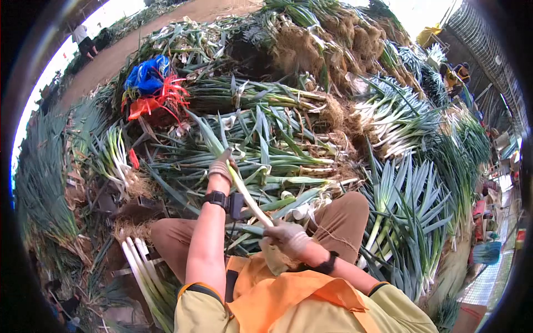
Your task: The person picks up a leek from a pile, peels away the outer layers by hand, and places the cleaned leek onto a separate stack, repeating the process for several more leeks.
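Observation:
A single long leek [248,195] lies slantwise across my lap, its green leaves pointing up and left. Near the base of its leaves, my gloved left hand [222,167] is closed around it. My gloved right hand [287,237] grips the white lower end, so the root tip is hidden by the fingers. Just beyond my hands lies a broad heap of untrimmed leeks [283,147], leaves to the left and brown roots to the right. Loose peeled leaf pieces [304,212] lie between my knees.
Cleaned white-stemmed leeks [388,125] are piled at the right, with more leeks [408,216] beside my right knee. Blue netting [147,75] and red ties [161,100] rest on the heap at upper left. Other people [458,75] are at the far right and far left.

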The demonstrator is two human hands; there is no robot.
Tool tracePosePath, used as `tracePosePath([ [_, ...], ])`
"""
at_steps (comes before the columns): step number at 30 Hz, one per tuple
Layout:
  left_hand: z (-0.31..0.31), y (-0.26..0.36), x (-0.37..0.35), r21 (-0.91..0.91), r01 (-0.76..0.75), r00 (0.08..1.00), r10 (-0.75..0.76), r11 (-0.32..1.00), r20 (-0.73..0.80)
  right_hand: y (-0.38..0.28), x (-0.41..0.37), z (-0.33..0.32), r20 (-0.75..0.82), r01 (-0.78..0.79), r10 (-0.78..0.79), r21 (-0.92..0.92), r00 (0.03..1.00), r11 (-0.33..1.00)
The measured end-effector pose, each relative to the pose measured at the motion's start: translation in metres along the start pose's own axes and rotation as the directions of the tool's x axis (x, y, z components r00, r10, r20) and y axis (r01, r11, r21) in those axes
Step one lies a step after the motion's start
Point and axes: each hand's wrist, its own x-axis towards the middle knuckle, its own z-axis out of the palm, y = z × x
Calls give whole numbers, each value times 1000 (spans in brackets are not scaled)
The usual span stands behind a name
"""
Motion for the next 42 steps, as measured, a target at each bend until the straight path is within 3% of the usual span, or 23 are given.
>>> tracePosePath([
  [1,3,16,2,20,-50,997,49,999,51,-3,-6,-12,-37,57,-56,44,998,997],
  [2,21,40,-20,-40,-93,996,94,995,3,-7,-18,-25,-26,-29,32,128,999,991],
  [3,8,60,0,-130,-125,983,141,983,121,-15,-30,-46,-90,96,-96,-3,991,995],
  [4,15,82,-14,-87,-245,962,253,966,98,-4,-51,-53,-130,139,-149,-84,980,987],
  [5,21,105,-32,-40,-361,929,363,932,77,10,-75,-53,-53,33,-34,-18,998,999],
  [8,8,165,-51,-148,-360,904,384,921,188,42,-137,-56,152,-378,347,387,926,841],
  [9,3,176,-52,-122,-394,886,412,911,213,52,-149,-61,310,-503,436,182,845,845],
  [10,4,178,-61,-117,-440,864,455,890,213,51,-143,-73,305,-370,303,195,903,908],
  [12,16,174,-91,-88,-479,844,485,874,226,12,-94,-120,434,-312,348,-154,831,937],
  [14,34,150,-130,-91,-505,829,512,858,224,-14,-45,-124,204,-169,240,-314,949,934],
  [15,41,133,-146,-55,-589,777,583,807,235,-11,-23,-107,-39,-85,79,-168,996,982],
  [16,49,117,-157,-54,-596,785,595,801,171,-8,-1,-89,-278,68,-88,-82,957,994],
  [17,56,101,-167,-53,-602,790,604,797,105,-22,26,-74,-379,96,-82,16,922,995],
  [24,67,48,-214,63,-622,783,618,781,70,-78,61,-39,-214,-11,-15,-118,977,993],
  [27,62,41,-220,-81,-537,822,542,840,177,-71,56,-39,-196,-31,-6,-186,981,982],
  [31,50,44,-218,-216,-338,796,400,916,454,-58,54,-47,-208,-23,44,103,977,994],
  [33,44,43,-212,-237,-241,638,337,941,692,-47,54,-44,-45,-129,176,507,983,852],
  [35,55,37,-224,-204,-277,615,337,939,713,-48,51,-47,67,-257,277,622,959,739],
  [37,70,33,-242,-167,-365,744,395,916,539,-41,50,-47,184,-437,421,623,888,649],
  [38,72,34,-243,-136,-378,751,389,916,534,-39,48,-47,228,-500,447,469,865,728],
  [39,70,37,-237,-132,-373,752,383,918,536,-10,53,-23,234,-407,368,148,900,902],
  [41,61,51,-221,-127,-371,637,352,920,685,8,47,-7,215,-366,369,-55,904,929],
  [42,59,58,-216,-112,-403,661,374,908,651,14,42,-5,245,-387,412,-143,878,911],
])
